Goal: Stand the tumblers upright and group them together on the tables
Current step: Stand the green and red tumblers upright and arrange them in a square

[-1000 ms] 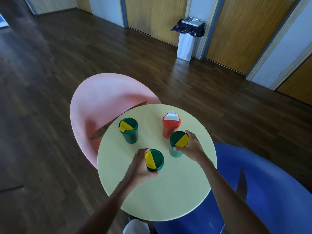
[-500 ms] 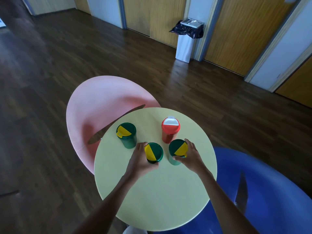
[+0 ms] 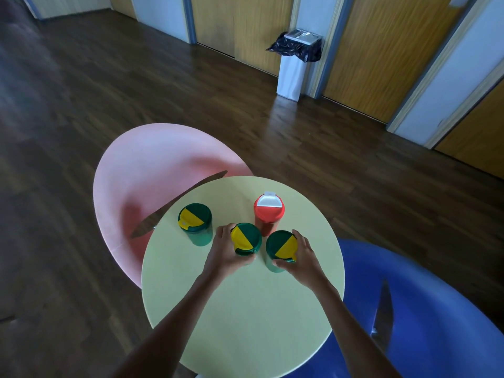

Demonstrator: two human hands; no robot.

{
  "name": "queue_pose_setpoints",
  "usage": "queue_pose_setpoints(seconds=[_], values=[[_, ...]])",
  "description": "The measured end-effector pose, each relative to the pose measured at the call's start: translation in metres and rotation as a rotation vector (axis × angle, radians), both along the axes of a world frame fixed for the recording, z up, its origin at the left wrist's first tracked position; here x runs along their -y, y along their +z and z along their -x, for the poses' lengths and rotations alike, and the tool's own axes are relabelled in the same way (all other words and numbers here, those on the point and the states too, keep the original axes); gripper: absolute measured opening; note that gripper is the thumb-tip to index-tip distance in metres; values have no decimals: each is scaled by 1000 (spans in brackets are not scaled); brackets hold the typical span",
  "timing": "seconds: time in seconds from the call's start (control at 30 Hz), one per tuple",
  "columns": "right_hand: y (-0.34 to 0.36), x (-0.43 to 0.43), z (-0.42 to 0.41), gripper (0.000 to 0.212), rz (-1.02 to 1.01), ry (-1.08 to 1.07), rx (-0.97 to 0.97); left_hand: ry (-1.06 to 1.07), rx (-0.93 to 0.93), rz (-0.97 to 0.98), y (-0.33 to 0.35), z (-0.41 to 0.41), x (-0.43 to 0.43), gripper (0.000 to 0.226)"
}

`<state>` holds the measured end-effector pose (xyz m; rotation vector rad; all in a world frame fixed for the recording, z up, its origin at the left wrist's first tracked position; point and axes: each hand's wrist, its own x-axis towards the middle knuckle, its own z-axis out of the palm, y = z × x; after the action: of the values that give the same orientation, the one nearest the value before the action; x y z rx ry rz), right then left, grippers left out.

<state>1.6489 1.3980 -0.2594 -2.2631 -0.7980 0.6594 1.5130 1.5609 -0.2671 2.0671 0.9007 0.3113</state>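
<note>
While both hands work the middle of the round yellow bench (image 3: pixel 245 323), four tumblers stand upright on it; the left hand (image 3: pixel 222 255) is clenched round the middle green tumbler (image 3: pixel 245 240), fingers wrapped just under its green-and-yellow lid, a grip that looks chosen to slide it without tipping it; the right hand (image 3: pixel 302 257) grasps the right green tumbler (image 3: pixel 281 248) the same way, thumb on the near side, fingers curled over the lid's far rim; those two sit near each other with a narrow gap between them, just short of the red tumbler (image 3: pixel 268 214), which stands toward the bench's far edge with its white flip cap up; the left green tumbler (image 3: pixel 195 223) stands untouched toward the left edge, a little apart from the cluster, and by my reckoning it is the one yet to be brought in; a pink chair (image 3: pixel 152 170) tucks under the far-left edge, a blue chair (image 3: pixel 425 309) under the right; nothing lies on its side on this bench, so only the closing-up looks left.
</note>
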Motion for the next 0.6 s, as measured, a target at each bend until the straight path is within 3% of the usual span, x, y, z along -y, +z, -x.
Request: queue_pose_setpoints(seconds=[0.6], values=[[2, -5, 10, 96, -28, -152, 37, 18, -2, 16, 2, 7, 11, 77]])
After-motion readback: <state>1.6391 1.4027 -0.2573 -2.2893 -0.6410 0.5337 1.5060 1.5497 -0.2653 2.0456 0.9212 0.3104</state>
